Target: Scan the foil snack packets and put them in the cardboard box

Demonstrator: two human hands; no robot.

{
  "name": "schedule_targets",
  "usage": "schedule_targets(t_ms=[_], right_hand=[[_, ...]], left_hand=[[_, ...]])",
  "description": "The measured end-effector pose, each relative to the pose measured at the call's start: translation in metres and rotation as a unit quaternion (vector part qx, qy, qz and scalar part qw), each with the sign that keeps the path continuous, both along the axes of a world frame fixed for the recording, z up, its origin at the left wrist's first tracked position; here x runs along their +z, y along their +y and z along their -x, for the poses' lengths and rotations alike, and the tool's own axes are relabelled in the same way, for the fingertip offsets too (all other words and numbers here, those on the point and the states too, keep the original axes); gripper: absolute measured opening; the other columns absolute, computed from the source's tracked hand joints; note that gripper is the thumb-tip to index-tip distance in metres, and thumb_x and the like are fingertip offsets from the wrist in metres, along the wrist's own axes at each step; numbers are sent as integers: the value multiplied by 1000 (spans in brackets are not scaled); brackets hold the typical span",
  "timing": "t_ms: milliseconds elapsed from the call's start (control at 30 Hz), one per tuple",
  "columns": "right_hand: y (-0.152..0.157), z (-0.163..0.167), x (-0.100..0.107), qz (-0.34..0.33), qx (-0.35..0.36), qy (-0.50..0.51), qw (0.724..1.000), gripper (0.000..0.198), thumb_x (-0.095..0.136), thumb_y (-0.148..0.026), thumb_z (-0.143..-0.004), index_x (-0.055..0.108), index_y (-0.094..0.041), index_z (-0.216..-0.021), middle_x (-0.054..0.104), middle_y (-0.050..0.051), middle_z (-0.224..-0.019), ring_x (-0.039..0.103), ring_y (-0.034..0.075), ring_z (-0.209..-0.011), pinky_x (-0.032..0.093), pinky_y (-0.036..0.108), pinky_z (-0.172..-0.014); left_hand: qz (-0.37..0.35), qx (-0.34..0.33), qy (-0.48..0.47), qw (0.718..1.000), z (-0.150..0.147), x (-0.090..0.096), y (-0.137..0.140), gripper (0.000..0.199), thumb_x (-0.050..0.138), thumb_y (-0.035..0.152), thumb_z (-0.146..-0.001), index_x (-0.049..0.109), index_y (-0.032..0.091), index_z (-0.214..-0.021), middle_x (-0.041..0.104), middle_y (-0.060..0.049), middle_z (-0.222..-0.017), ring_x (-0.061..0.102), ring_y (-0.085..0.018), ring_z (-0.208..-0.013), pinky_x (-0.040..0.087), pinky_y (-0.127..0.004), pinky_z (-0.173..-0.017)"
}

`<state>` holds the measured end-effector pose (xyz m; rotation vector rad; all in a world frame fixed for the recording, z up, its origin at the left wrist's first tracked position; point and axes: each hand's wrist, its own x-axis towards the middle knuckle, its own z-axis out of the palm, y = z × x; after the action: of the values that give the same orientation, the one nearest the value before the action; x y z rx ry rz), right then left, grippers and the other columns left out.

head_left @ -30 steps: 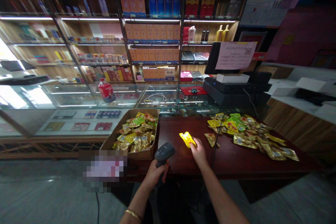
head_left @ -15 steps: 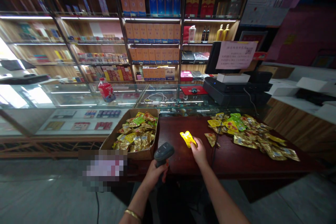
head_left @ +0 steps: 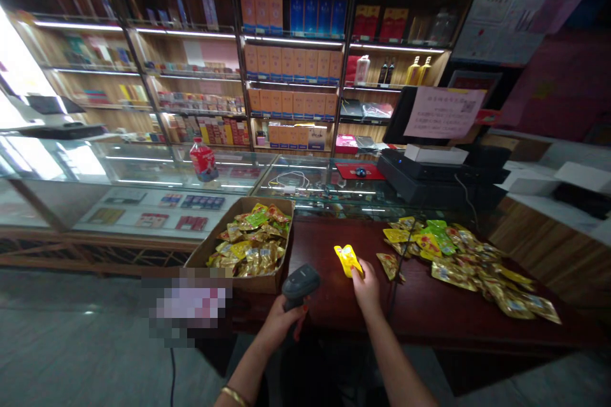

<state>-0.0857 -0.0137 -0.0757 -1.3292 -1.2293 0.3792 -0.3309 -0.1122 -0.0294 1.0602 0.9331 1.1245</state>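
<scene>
My left hand (head_left: pixel 285 321) is wrapped round the grip of a dark grey barcode scanner (head_left: pixel 301 281), whose head points away to the right. Between the thumb and fingers of my right hand (head_left: pixel 367 286) is a small yellow snack packet (head_left: pixel 348 259), held above the dark red table (head_left: pixel 324 235). Left of the scanner stands an open cardboard box (head_left: pixel 272 283) full of gold, yellow and green packets (head_left: pixel 252 245). To the right of my right hand lies a loose pile of similar packets (head_left: pixel 468 261), with a gold packet (head_left: pixel 389 264) at its near left side.
Behind the table runs a glass display counter (head_left: pixel 229 172) with a red-labelled bottle (head_left: pixel 203 159) on it. A monitor (head_left: pixel 400 116) with a paper notice, a mouse (head_left: pixel 360 172) and a white cable (head_left: pixel 291 178) are at the back. Stocked shelves (head_left: pixel 296 82) line the wall.
The whole view has shifted and tilted slightly, so the scene sits a little farther right. Both hands keep hold of the scanner and the yellow packet, nearly unmoved over the table.
</scene>
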Motion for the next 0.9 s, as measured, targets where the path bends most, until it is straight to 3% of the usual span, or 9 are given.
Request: schedule_targets(t_ms=[133,600,767,900], right_hand=[[0,0,-1,0,-1,4,1000,35,55,-42,-80,71,-18,-101,72,15,-105,67,30,-100,54,45,-92],[1,0,1,10,-16,7,1000,39,54,-44,-79,71,-16,-100,72,16,-103,67,31,-99,53,46,-92],[2,-4,-2,12,-59,19,998,43,54,-45,-80,69,-16,-107,71,19,-113,63,32,-107,48,49,-98],[0,-3,-3,30,-64,28,997,50,52,-49,-81,66,-15,-115,73,19,-113,66,32,-103,51,45,-91]], left_hand=[[7,-1,6,1000,0,-1,0,34,75,44,-70,60,16,-83,53,7,-43,45,-10,-29,36,-20,-32],[-5,11,-3,1000,-2,5,-2,32,74,45,-72,59,16,-79,53,7,-42,44,-9,-28,33,-19,-33],[-13,5,0,1000,-2,8,-3,32,73,46,-74,59,16,-76,52,7,-41,43,-9,-28,33,-20,-34],[-9,-1,16,1000,-1,7,-3,33,75,45,-73,63,15,-78,52,6,-42,44,-9,-29,32,-19,-34]])
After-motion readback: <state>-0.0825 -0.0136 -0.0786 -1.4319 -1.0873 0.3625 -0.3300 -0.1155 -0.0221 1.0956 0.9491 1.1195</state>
